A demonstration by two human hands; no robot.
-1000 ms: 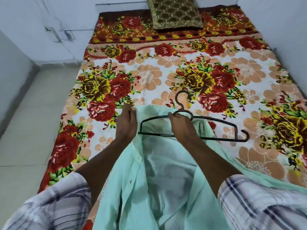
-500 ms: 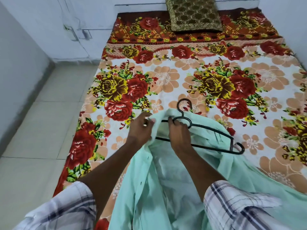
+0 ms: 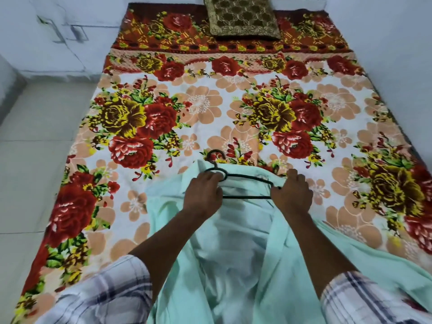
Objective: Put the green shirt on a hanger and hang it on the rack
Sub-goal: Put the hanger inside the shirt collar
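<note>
The green shirt (image 3: 236,249) is pale mint, lying opened and rumpled over the near edge of the bed (image 3: 233,108), collar end pointing toward the bed's middle. The hanger (image 3: 245,177) is thin and dark, lying flat on the shirt's upper part, its hook (image 3: 216,155) reaching past the collar onto the bedspread.

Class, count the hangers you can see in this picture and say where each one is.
1. The black hanger lies on the green shirt on the bed, held between both hands; its ends are hidden.

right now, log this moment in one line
left hand grips hanger neck | right hand at hanger end | green shirt on bed | unhung
</note>
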